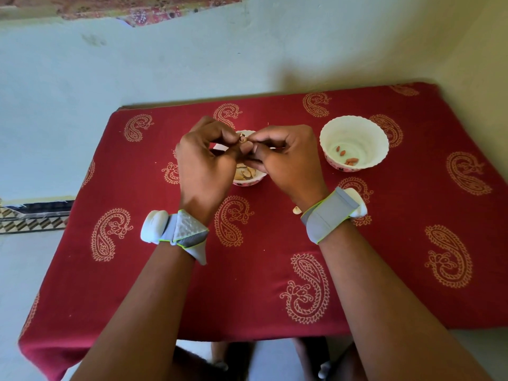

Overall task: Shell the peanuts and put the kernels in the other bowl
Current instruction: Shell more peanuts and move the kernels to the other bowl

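My left hand (204, 158) and my right hand (286, 158) meet above a white bowl (248, 181) of peanuts and shells, which they mostly hide. Both pinch one peanut (242, 138) between their fingertips; its shell looks cracked open, with a dark kernel showing. A second white scalloped bowl (354, 143) stands to the right and holds a few reddish kernels (347, 158).
The bowls sit on a table covered with a red paisley cloth (261, 257). A pale shell piece (297, 209) lies on the cloth by my right wrist. A pale wall runs close behind the table. Grey bands wrap both wrists.
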Available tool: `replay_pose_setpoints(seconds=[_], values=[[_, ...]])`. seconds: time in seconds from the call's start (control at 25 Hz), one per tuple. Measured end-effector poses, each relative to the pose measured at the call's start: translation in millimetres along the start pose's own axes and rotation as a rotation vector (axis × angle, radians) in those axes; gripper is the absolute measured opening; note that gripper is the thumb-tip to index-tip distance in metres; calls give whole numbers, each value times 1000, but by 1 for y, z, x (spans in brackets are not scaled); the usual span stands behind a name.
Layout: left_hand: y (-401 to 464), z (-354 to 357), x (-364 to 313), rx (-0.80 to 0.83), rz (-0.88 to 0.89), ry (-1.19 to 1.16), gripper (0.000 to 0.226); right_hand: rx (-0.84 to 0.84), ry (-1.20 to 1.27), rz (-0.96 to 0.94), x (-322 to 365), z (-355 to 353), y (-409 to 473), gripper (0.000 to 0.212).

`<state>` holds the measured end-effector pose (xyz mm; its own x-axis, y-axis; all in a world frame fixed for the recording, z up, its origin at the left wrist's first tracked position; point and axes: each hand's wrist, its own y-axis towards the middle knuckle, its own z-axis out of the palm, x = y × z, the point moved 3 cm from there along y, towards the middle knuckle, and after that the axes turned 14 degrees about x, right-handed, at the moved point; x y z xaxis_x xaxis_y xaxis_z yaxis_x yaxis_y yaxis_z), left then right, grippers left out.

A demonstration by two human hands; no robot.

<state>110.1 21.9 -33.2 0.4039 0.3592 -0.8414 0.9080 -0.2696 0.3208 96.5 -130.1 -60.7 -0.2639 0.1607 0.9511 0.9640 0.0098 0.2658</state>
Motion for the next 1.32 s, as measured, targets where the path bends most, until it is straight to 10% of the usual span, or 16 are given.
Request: replay_pose_setpoints(seconds=[1.32], values=[[-3,6,-6,6,66,155,31,33,279,98,9,3,-6,14]])
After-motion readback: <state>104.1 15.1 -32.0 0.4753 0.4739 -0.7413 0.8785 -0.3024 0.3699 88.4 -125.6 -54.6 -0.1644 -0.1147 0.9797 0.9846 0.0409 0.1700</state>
